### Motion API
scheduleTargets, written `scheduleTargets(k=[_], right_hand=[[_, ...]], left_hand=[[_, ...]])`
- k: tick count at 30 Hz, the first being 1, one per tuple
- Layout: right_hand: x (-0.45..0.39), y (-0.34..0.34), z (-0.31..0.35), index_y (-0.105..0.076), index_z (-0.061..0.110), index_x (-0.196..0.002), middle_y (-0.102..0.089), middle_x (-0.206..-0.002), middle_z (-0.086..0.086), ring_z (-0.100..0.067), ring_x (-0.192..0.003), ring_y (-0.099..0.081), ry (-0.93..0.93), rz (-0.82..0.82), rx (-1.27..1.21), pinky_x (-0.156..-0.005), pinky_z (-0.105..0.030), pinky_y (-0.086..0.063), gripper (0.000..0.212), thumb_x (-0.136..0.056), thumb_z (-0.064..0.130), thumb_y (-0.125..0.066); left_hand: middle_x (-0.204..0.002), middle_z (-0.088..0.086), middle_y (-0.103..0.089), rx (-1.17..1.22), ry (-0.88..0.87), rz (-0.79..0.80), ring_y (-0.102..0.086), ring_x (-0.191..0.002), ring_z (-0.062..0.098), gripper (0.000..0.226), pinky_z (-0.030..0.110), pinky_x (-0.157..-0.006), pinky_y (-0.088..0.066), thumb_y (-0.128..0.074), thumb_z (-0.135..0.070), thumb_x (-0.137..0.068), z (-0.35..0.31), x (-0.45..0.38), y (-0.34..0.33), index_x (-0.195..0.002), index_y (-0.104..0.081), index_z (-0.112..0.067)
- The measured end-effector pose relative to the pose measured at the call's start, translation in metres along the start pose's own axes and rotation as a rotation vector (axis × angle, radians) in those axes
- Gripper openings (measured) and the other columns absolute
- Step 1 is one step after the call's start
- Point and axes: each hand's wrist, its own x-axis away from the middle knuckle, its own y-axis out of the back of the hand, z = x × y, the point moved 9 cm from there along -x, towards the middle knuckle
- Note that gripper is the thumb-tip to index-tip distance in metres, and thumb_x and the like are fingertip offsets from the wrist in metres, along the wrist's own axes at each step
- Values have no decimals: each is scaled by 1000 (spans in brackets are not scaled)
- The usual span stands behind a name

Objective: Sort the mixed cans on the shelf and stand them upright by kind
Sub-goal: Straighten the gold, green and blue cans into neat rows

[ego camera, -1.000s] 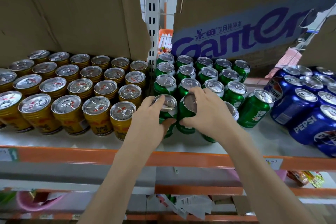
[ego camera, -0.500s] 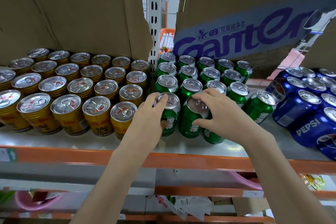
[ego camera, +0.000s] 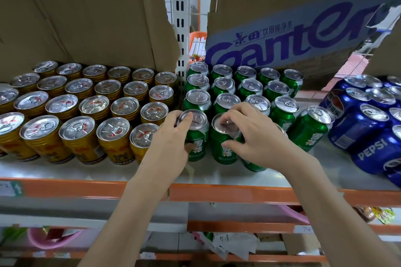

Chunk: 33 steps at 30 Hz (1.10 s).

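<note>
- Our left hand [ego camera: 171, 143] grips the front-left green can [ego camera: 196, 136], fingers curled over its rim, thumb on its side.
- Our right hand [ego camera: 258, 138] grips the next green can [ego camera: 223, 138], fingertips on its lid, thumb on its side.
- Both cans stand upright, just beside each other, at the front of the shelf [ego camera: 108, 171].
- Gold cans [ego camera: 80, 115] stand left; blue cans [ego camera: 368, 123] lean right.

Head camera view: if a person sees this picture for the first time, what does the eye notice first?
First, the two hands at the front middle of the shelf: the left hand grips one green can and the right hand grips the green can beside it. Then the three colour blocks: gold cans on the left, green in the middle, blue Pepsi cans on the right.
</note>
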Motion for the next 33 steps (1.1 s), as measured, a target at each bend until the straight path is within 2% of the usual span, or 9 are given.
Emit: scheduleTargets(k=[3, 8, 14, 17, 21, 24, 27, 29, 33], right_hand=[[-2, -2, 1, -51, 19, -120, -43, -117, -1, -19, -102, -45, 30, 13, -19, -85, -26, -38, 44, -81, 30, -69], [5, -1, -6, -48, 25, -127, -40, -120, 4, -11, -90, -42, 38, 26, 6, -71, -22, -30, 51, -82, 38, -67], [3, -2, -9, -49, 23, -121, -40, -122, 5, -12, -88, -43, 63, 28, -75, -72, -23, -30, 43, -83, 31, -67], [3, -3, -8, -49, 21, -121, -39, -123, 4, -10, -90, -39, 78, 17, -84, -75, -22, -32, 42, -84, 28, -67], [2, -1, -9, -44, 23, -126, -38, -127, 7, -13, -104, -44, 83, 8, -82, -79, -22, -35, 48, -84, 31, -66], [4, 3, -13, -32, 27, -138, -35, -134, 9, -10, -119, -38, 60, 23, -46, -88, -22, -36, 66, -83, 43, -64], [15, 17, -23, -30, 27, -142, -34, -137, 12, -1, -117, -35, 37, -9, -96, -89, -13, -27, 69, -84, 52, -58], [24, 34, -37, -38, 22, -139, -41, -135, 9, -1, -116, -38, 3, -97, -97, -88, -9, -22, 58, -88, 47, -53], [53, 63, -84, -58, 11, -123, -56, -122, -3, -18, -110, -53, -112, -332, -45, -89, -18, -32, 36, -90, 22, -58]], left_hand=[[-139, 5, -39, 12, 22, -13, -44, -121, 22, 67, 26, -96, -37, -70, -8, -82, 2, 1, 3, -141, -39, -11], [-134, 7, -44, -6, 34, -29, -50, -114, 23, 64, 29, -93, -40, -73, -15, -79, -5, 3, 6, -137, -46, -10], [-132, 10, -46, 17, 32, -38, -50, -115, 27, 62, 30, -93, -40, -73, -8, -78, -7, 0, 5, -135, -48, -7], [-132, 12, -47, 26, 28, -45, -51, -115, 28, 62, 25, -90, -36, -73, -5, -77, -5, -1, 3, -134, -49, -5], [-132, 13, -47, 25, 19, -45, -52, -115, 31, 63, 31, -91, -40, -74, -4, -75, -2, 0, -1, -133, -49, -3], [-142, 10, -36, -33, 16, -60, -40, -128, 28, 69, 33, -102, -37, -72, -12, -79, -9, 1, 4, -140, -41, -8], [-151, 6, -23, -108, 24, -93, -22, -139, 23, 78, 30, -107, -28, -69, -23, -82, -24, 3, 12, -147, -27, -13], [-144, 9, -36, -112, -31, -153, -33, -134, 27, 74, 28, -102, -30, -71, -23, -80, -43, 2, 18, -143, -35, -11], [-108, 6, -61, -75, -197, -270, -59, -99, 27, 43, 36, -88, -46, -62, -27, -81, -92, -1, 5, -119, -59, -9]])
